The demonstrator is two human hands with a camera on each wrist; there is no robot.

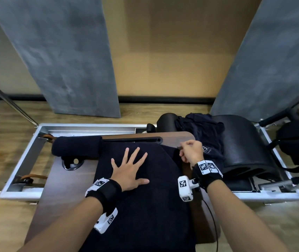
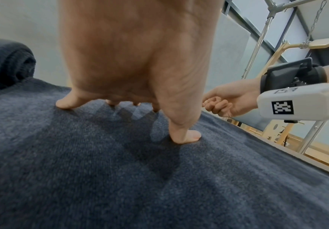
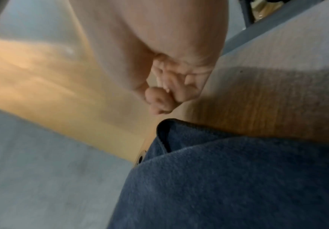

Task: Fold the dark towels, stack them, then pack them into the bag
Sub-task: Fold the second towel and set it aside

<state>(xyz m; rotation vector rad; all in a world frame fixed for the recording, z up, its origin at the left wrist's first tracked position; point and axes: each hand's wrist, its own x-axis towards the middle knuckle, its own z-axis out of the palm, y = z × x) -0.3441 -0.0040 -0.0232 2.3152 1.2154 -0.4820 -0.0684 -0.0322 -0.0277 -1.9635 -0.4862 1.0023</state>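
A dark navy towel (image 1: pixel 141 206) lies spread on the brown wooden board (image 1: pixel 67 188). My left hand (image 1: pixel 128 170) presses flat on it with fingers spread; the left wrist view shows the fingertips (image 2: pixel 187 137) sunk into the towel (image 2: pixel 120 178). My right hand (image 1: pixel 190 150) hovers by the towel's far right corner, fingers curled, holding nothing. In the right wrist view the curled fingers (image 3: pixel 161 99) stay just above the towel corner (image 3: pixel 169 125). A folded dark towel (image 1: pixel 76 148) lies at the board's far left, and in the left wrist view this folded towel (image 2: pixel 6 65) sits beyond my hand.
Crumpled dark fabric with a white logo (image 1: pixel 203 135) lies on a black padded barrel (image 1: pixel 245 144) to the right. A black bag with straps (image 1: pixel 297 142) hangs further right. A metal frame (image 1: pixel 27 157) surrounds the board; grey panels stand behind.
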